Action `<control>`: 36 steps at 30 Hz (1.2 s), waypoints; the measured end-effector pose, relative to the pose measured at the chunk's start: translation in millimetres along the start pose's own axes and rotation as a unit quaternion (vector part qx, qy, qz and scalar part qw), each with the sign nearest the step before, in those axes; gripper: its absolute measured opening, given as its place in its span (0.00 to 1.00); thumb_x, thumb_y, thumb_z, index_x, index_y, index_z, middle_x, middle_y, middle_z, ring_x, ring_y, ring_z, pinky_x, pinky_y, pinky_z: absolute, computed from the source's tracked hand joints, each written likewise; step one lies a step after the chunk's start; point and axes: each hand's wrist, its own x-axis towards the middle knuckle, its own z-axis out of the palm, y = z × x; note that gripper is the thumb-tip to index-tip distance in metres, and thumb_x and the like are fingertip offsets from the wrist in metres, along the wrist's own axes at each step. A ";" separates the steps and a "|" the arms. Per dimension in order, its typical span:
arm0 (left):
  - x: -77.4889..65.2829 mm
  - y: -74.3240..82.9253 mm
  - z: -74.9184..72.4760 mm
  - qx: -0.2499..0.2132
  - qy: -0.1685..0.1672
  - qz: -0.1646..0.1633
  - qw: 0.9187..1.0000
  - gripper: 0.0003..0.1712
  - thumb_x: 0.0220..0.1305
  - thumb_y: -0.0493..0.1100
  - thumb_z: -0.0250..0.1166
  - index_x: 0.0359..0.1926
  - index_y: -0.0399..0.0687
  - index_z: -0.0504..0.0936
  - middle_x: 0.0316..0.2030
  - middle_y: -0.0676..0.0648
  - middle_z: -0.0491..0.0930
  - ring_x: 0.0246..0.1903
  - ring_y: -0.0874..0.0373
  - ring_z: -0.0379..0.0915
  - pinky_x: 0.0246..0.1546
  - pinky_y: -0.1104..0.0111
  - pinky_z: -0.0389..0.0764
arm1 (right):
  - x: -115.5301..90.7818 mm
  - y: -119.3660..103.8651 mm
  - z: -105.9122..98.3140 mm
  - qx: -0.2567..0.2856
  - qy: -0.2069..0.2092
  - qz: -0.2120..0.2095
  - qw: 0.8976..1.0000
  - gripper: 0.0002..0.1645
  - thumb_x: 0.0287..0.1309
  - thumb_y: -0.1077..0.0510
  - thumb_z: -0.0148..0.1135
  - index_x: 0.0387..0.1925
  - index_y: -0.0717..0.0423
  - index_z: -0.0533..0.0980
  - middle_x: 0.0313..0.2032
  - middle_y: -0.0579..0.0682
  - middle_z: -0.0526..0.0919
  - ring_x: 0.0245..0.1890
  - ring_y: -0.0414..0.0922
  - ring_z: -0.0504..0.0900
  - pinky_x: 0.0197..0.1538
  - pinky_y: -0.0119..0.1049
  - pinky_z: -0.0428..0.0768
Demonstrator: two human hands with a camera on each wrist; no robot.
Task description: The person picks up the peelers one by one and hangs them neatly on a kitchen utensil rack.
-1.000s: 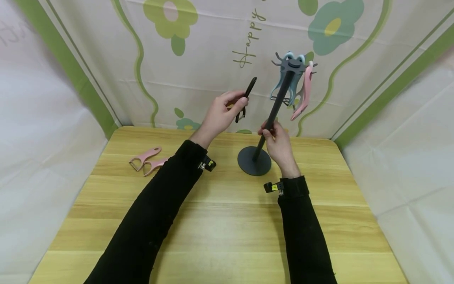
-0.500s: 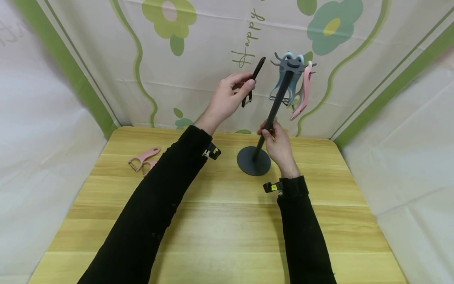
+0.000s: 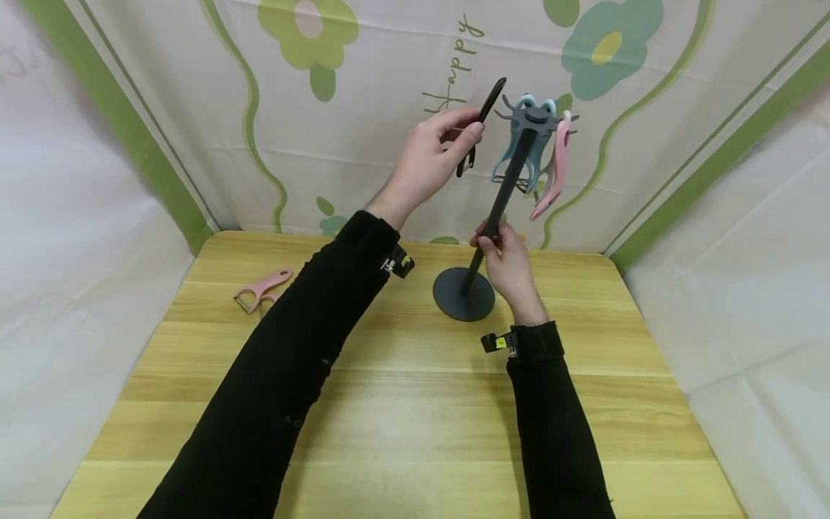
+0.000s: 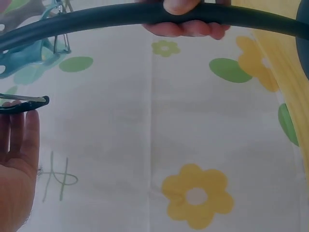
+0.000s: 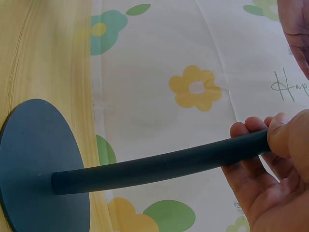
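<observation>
My left hand (image 3: pixel 424 158) pinches a black peeler (image 3: pixel 491 103) by its handle, just left of the hook top of a dark grey stand (image 3: pixel 514 176). The peeler is tilted, its blade end down, and apart from the hooks. Low on the pole, my right hand (image 3: pixel 510 270) grips it between thumb and fingers, as the right wrist view also shows. Light blue peelers (image 3: pixel 535 162) and a pink peeler (image 3: pixel 556 173) hang from the hooks. In the left wrist view the black peeler (image 4: pixel 24 105) shows only partly at the left edge.
The stand's round base (image 3: pixel 454 295) rests on the wooden table (image 3: pixel 415 418) near its back edge. A pink peeler (image 3: pixel 262 288) lies at the left, with another one mostly hidden behind the left sleeve (image 3: pixel 279 346). A patterned cloth (image 3: pixel 389 65) hangs behind.
My left hand has risen and moved right with the black peeler, bringing it close to the stand's hooks. The right hand and the stand have stayed put.
</observation>
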 end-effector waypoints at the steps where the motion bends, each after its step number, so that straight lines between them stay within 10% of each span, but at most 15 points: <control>1: 0.3 2.0 0.6 0.003 0.000 0.002 1.000 0.24 0.79 0.57 0.61 0.71 0.63 0.78 0.64 0.55 0.81 0.57 0.67 0.82 0.56 0.70 0.83 | 0.2 0.1 -0.1 0.001 0.000 0.001 1.000 0.10 0.80 0.56 0.55 0.55 0.54 0.74 0.47 0.56 0.87 0.52 0.53 0.85 0.64 0.53 0.84; 36: -10.0 -10.8 29.0 -0.028 -0.036 0.022 0.999 0.26 0.80 0.53 0.60 0.74 0.60 0.73 0.66 0.53 0.80 0.66 0.64 0.78 0.63 0.72 0.82 | -2.6 -0.6 -3.4 0.001 -0.004 0.019 1.000 0.09 0.81 0.56 0.53 0.56 0.52 0.74 0.47 0.56 0.87 0.53 0.54 0.84 0.65 0.54 0.82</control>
